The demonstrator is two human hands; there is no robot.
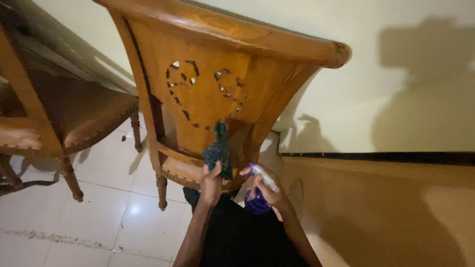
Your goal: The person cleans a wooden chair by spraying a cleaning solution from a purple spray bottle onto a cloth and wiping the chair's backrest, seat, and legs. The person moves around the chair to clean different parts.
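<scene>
**A:** What did the head camera show of the hands?

**B:** Both came up from the near edge, forearms stretched out over dark clothing. The left hand (211,184) was clenched around the lower end of a dark cloth (218,151), thumb upward. The cloth stood up from the fist and lay against the back of a wooden chair (217,84), just below the carving.

**A:** And the other one?

**B:** The right hand (269,190) was wrapped around a spray bottle (257,198), just right of the left hand. The fingers were curled over the pale nozzle, and the purple body hung below the palm. The two hands were near each other but apart.

**A:** What was the chair like?

**B:** Glossy, honey-coloured wood. It had a broad, curved top rail ending in a rounded tip at the right. The flat back panel was pierced with a heart-shaped fretwork pattern. Below it, a seat edge with a row of small studs showed, and turned legs ran down to the floor.

**A:** The cloth's texture?

**B:** Dark, crumpled and bunched into a narrow upright strip. I could not tell the weave.

**A:** Anything around them?

**B:** A second chair (74,113) stood at the left, with a brown padded seat trimmed in studs and similar turned legs. The floor (99,217) was pale glossy tile with grout lines. At the right, the wall (396,74) was cream above a dark stripe and tan beneath, with soft shadows cast across it.
</scene>
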